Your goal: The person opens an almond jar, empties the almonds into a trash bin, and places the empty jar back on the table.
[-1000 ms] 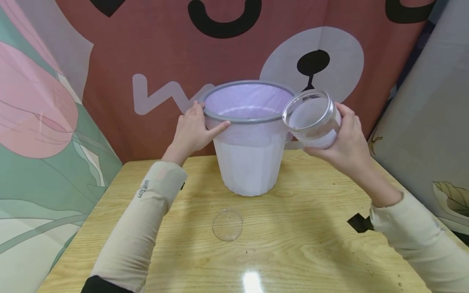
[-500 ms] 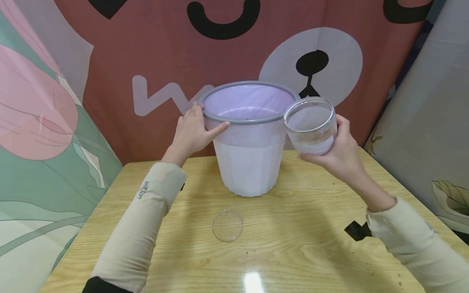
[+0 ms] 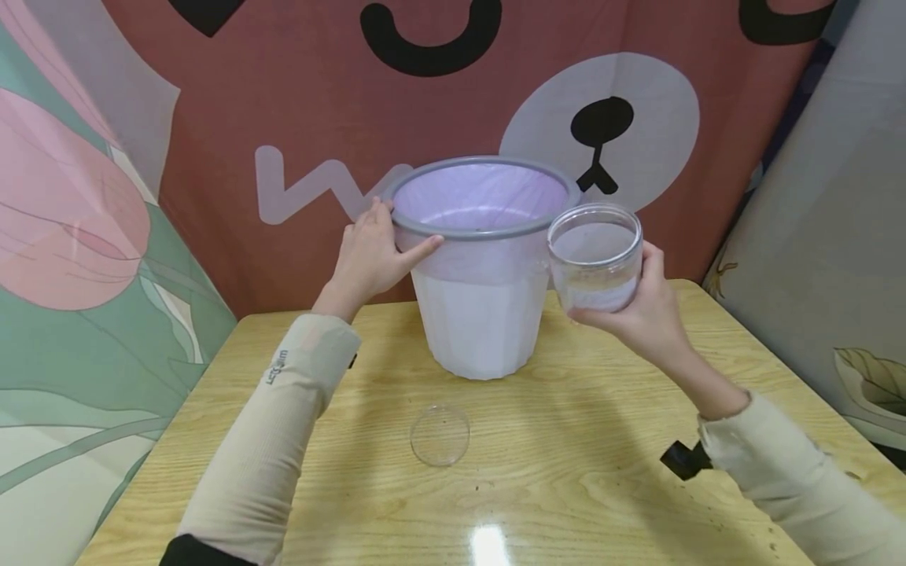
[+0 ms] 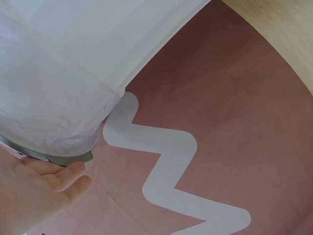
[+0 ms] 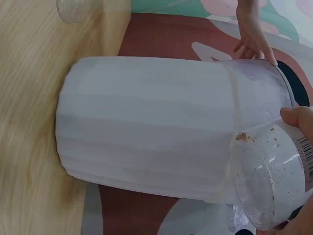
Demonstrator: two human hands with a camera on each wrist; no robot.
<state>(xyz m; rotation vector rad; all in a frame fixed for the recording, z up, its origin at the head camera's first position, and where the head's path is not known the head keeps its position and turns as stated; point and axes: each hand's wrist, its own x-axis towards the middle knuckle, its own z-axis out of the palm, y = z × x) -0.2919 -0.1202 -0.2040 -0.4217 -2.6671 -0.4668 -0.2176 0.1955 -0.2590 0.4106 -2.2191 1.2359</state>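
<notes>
A white trash bin (image 3: 477,322) with a purple-tinted liner (image 3: 488,192) and a grey rim (image 3: 488,233) stands upright on the table. My left hand (image 3: 368,251) rests against the outside of the rim at its left, thumb along the front and fingers extended at the side. My right hand (image 3: 647,306) grips a clear jar (image 3: 594,275) beside the bin's right rim, its uncovered mouth upward. Brown specks (image 5: 246,137) cling inside the jar near its base in the right wrist view, which also shows a barcode label. A clear round lid (image 3: 440,435) lies on the table before the bin.
The wooden table (image 3: 566,472) carries a few small dark specks. A reddish printed cloth (image 3: 340,86) hangs close behind the bin. A green and pink floral cloth (image 3: 71,314) borders the left, a grey cloth (image 3: 800,236) the right.
The right hand has lowered the jar and brought it slightly left, turning it from tilted toward the bin to nearly upright. Left hand, bin and lid stay put.
</notes>
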